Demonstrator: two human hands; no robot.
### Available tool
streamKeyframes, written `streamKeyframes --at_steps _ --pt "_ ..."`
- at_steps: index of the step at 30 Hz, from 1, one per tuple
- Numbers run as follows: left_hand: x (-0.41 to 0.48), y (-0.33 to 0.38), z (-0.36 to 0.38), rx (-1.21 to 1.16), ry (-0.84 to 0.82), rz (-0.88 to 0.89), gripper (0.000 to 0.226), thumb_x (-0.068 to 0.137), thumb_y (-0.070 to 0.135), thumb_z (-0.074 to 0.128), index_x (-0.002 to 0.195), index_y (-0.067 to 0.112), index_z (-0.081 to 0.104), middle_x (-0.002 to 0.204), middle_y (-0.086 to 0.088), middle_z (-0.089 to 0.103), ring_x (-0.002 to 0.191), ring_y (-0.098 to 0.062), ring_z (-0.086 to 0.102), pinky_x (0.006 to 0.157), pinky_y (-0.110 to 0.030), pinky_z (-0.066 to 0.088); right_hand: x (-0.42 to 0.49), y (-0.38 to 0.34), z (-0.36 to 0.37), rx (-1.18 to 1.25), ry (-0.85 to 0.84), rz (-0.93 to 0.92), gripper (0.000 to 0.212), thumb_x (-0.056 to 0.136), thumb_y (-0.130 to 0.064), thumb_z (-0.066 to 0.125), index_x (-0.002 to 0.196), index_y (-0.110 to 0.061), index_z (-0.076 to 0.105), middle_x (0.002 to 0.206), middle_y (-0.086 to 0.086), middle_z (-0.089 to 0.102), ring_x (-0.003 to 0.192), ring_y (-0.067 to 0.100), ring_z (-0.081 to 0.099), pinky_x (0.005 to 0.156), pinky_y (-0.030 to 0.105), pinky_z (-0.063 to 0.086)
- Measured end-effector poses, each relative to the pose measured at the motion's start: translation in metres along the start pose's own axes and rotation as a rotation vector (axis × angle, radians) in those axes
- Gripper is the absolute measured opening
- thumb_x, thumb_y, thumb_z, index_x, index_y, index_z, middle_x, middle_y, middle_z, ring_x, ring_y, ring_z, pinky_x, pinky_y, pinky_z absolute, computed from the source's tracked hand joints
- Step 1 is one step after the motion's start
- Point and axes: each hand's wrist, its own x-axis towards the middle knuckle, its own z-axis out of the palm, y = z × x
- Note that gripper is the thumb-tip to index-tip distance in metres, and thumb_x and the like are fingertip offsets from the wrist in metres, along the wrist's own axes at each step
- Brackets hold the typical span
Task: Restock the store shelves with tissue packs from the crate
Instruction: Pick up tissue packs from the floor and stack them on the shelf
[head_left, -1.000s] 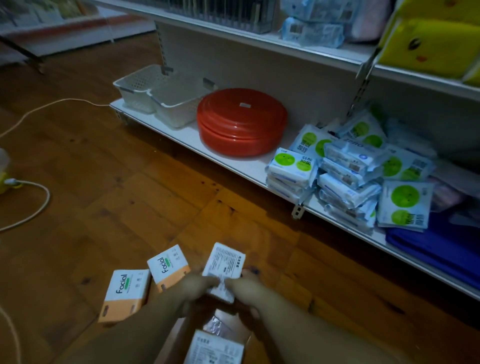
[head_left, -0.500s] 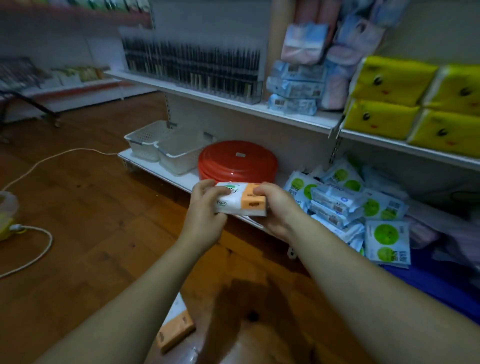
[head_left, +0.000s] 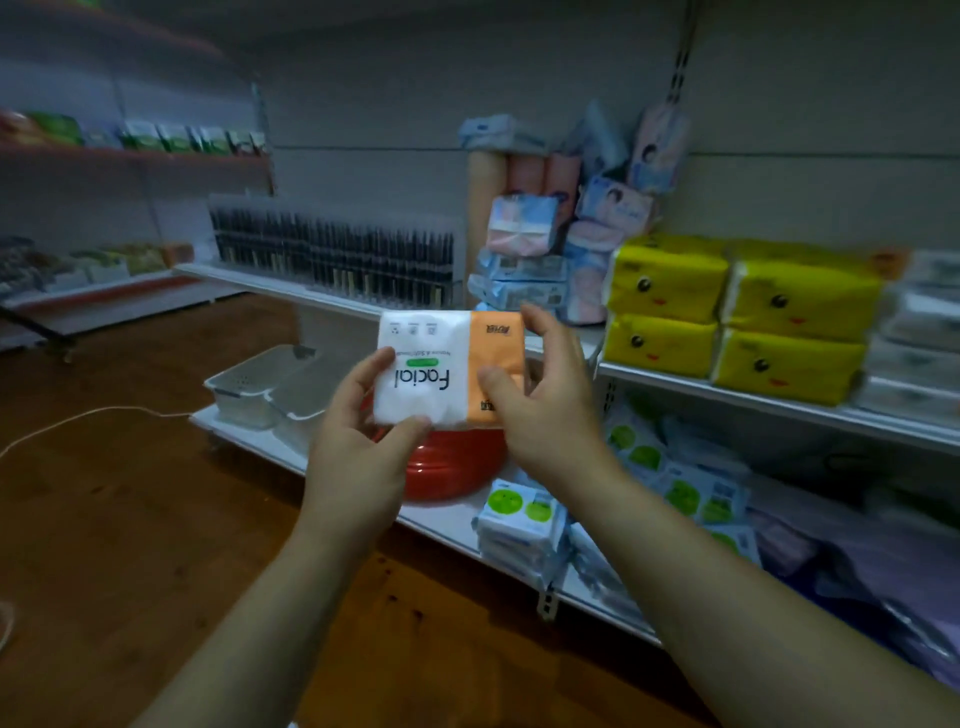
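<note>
I hold one white-and-orange tissue pack marked "Facial" up in front of the shelves, its printed face toward me and the lettering upside down. My left hand grips its white end, thumb under the lower edge. My right hand grips the orange end, thumb on the front and fingers over the top. The pack hangs in the air above a red round tub on the bottom shelf. The crate is out of view.
Yellow tissue bundles are stacked on the middle shelf at right, pink and blue packs left of them. Green-dotted wipe packs lie on the bottom shelf, white baskets at its left end. A white cord crosses the wooden floor.
Both hands lifted the pack from near the floor up to shelf height and turned its printed face toward me. My view rose from the floor to the shelves.
</note>
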Motion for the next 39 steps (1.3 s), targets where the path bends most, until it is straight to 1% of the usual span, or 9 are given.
streamKeyframes --at_steps 2,5,7,11,17,23,30,35,39 --pt "0.001 0.008 0.018 -0.035 -0.069 -0.017 0.056 0.087 -0.001 0.056 0.121 0.043 0.049 0.11 0.011 0.063 0.093 -0.009 0.068 0.072 -0.027 0.059 0.001 -0.009 -0.033 -0.264 -0.088 -0.062 0.077 0.082 -0.028 0.07 0.146 -0.026 0.027 0.132 -0.012 0.024 0.115 -0.001 0.037 0.098 0.019 0.036" --pt "0.005 0.019 0.06 0.012 -0.143 0.039 0.054 0.091 0.003 0.053 0.129 0.041 0.048 0.114 0.012 0.062 0.097 -0.008 0.065 0.086 -0.038 0.056 -0.002 -0.018 -0.091 -0.536 -0.238 -0.079 0.1 0.072 -0.043 0.076 0.149 -0.035 0.013 0.149 -0.016 -0.001 0.121 -0.01 0.009 0.102 0.012 0.017" --pt "0.007 0.028 0.099 0.02 -0.213 0.105 0.049 0.091 0.003 0.053 0.128 0.034 0.049 0.112 0.016 0.059 0.091 0.005 0.063 0.08 -0.02 0.055 -0.001 -0.02 -0.132 -0.642 -0.189 -0.077 0.095 0.075 -0.041 0.075 0.149 -0.036 0.016 0.156 -0.011 -0.008 0.132 -0.006 0.007 0.105 0.012 0.016" --pt "0.013 0.044 0.185 0.048 -0.327 0.227 0.04 0.086 0.002 0.06 0.115 0.026 0.047 0.117 0.003 0.057 0.096 0.002 0.06 0.077 -0.007 0.049 0.009 -0.025 -0.211 -0.74 0.051 -0.073 0.07 0.083 -0.033 0.069 0.144 -0.025 0.036 0.151 0.001 0.029 0.137 0.012 0.029 0.099 0.007 0.018" --pt "0.029 0.057 0.3 0.402 -0.46 0.442 0.038 0.088 0.021 0.061 0.126 0.017 0.056 0.123 -0.005 0.052 0.113 -0.019 0.053 0.103 -0.031 0.041 0.017 -0.023 -0.315 -0.854 0.282 -0.009 0.051 0.087 -0.026 0.064 0.136 -0.023 0.049 0.134 0.002 0.05 0.12 0.019 0.048 0.096 0.022 0.035" --pt "0.042 0.058 0.388 0.793 -0.54 0.52 0.027 0.089 0.027 0.058 0.116 0.023 0.057 0.116 -0.005 0.06 0.107 -0.025 0.055 0.086 -0.03 0.042 0.043 0.0 -0.38 -0.989 0.251 0.206 0.042 0.093 -0.028 0.053 0.134 -0.03 0.045 0.128 0.004 0.052 0.109 0.023 0.051 0.084 0.029 0.04" --pt "0.073 0.045 0.437 1.221 -0.562 0.499 0.032 0.093 0.028 0.044 0.123 0.03 0.053 0.123 -0.004 0.06 0.111 -0.028 0.055 0.093 -0.035 0.044 0.088 0.018 -0.405 -1.151 0.145 0.333 0.037 0.092 -0.015 0.048 0.128 -0.025 0.05 0.095 0.002 0.054 0.082 0.02 0.054 0.066 0.029 0.047" --pt "0.089 0.046 0.45 1.338 -0.679 0.375 0.046 0.096 0.033 0.038 0.142 0.032 0.034 0.144 -0.005 0.042 0.135 -0.028 0.034 0.113 -0.046 0.027 0.105 0.022 -0.402 -1.213 0.059 0.465 0.048 0.092 -0.021 0.048 0.138 -0.029 0.037 0.121 0.007 0.05 0.109 0.029 0.048 0.094 0.044 0.046" --pt "0.092 0.059 0.435 1.233 -0.641 0.39 0.053 0.095 0.038 0.044 0.145 0.031 0.028 0.151 -0.004 0.032 0.141 -0.028 0.025 0.114 -0.049 0.023 0.101 0.016 -0.392 -1.217 0.102 0.3 0.054 0.094 -0.035 0.046 0.144 -0.027 0.03 0.142 0.007 0.038 0.129 0.029 0.035 0.104 0.044 0.037"
